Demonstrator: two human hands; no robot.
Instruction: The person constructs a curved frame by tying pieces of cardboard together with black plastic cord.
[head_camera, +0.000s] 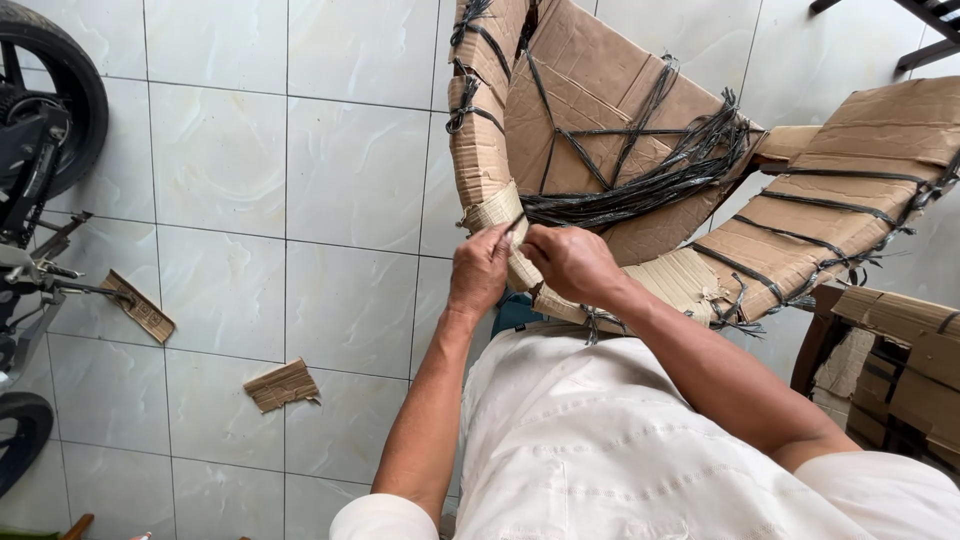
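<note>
**Picking at the cardboard wrap on the curved frame**

I'm looking down at both hands working on one spot of the wrap (600, 110), the cardboard bound around a curved frame that sits right in front of my waist and arcs up and away to the right. My left hand (480, 270) pinches a loose flap (497, 210) of cardboard at the near bend, fingers closed tight on its edge. My right hand (572, 262) is closed too, touching the left at the same edge; what exactly it grips is hidden by the knuckles.

I judge this to be the peeling step, with much of the wrap yet on. The next move calls for a steady pull along the flap while the other hand braces the frame, since the black straps (640, 170) cross just above and would likely catch.

The cardboard is brown, creased and torn at its ends; the straps are frayed. Two scraps (283, 385) lie on the tile floor (350, 160) to the left.
</note>
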